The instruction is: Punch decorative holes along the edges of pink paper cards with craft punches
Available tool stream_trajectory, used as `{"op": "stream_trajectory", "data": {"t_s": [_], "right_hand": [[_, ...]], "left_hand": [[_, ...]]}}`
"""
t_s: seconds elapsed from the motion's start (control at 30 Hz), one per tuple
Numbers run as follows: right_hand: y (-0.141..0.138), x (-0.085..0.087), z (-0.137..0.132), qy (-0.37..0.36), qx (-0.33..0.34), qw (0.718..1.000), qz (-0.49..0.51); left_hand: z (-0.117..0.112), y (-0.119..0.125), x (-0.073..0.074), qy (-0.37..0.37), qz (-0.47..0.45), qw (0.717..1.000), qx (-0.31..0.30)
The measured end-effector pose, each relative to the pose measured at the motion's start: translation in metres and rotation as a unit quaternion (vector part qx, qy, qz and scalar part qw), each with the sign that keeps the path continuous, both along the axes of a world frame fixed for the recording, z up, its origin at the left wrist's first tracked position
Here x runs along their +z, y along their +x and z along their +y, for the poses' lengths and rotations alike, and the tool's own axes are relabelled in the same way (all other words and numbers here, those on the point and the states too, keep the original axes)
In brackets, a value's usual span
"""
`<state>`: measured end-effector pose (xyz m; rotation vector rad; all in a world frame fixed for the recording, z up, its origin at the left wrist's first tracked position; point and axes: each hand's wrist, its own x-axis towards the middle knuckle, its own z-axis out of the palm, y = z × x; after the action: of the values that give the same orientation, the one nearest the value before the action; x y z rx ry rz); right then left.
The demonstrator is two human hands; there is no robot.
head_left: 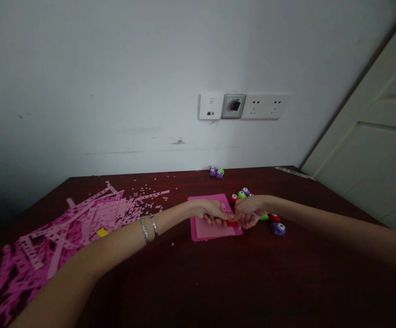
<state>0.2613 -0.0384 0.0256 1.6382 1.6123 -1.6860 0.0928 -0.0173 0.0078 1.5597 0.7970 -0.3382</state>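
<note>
A small stack of pink paper (211, 228) lies on the dark red-brown table (218, 282), far out in front of me. My left hand (213, 212), with two silver bangles on the wrist, rests curled on the paper's right part. My right hand (249, 213) is closed around a small red paper punch (232, 223) at the stack's right edge. Both hands meet there, fingers touching. Most of the punch is hidden by the fingers.
More small punches lie beside my right hand: red, green and purple ones (240, 195), a red one (274, 217) and a purple one (278, 228). Two others (216, 172) sit by the wall. A pile of punched pink strips (64, 232) and confetti covers the table's left. A door (378, 150) stands at right.
</note>
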Motion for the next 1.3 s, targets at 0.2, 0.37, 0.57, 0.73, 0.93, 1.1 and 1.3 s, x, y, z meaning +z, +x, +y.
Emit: {"op": "stream_trajectory", "data": {"t_s": [0.2, 0.37, 0.57, 0.73, 0.93, 1.1, 1.3], "right_hand": [[0.006, -0.002, 0.001, -0.033, -0.023, 0.998, 0.038], [0.007, 0.006, -0.003, -0.007, -0.03, 0.998, 0.048], [0.008, 0.013, -0.011, 0.017, -0.01, 1.0, 0.018], [0.013, 0.017, -0.013, 0.015, -0.015, 1.0, 0.01], [0.01, 0.018, -0.014, 0.035, -0.003, 0.999, 0.006], [0.007, 0.016, -0.011, 0.027, -0.004, 1.0, 0.005], [0.001, 0.016, -0.003, -0.036, -0.009, 0.999, -0.002]], "left_hand": [[-0.005, -0.003, 0.008, 0.002, 0.0, 1.0, 0.015], [-0.005, -0.004, 0.012, 0.028, 0.001, 1.0, 0.013], [-0.001, -0.008, 0.012, 0.023, 0.002, 1.0, 0.002], [0.001, -0.013, 0.01, 0.026, 0.004, 1.0, 0.012], [-0.001, -0.009, 0.013, 0.006, -0.006, 1.0, -0.003], [0.002, -0.001, 0.007, 0.005, -0.01, 1.0, -0.004], [0.014, 0.007, -0.004, -0.026, -0.011, 0.996, -0.082]]}}
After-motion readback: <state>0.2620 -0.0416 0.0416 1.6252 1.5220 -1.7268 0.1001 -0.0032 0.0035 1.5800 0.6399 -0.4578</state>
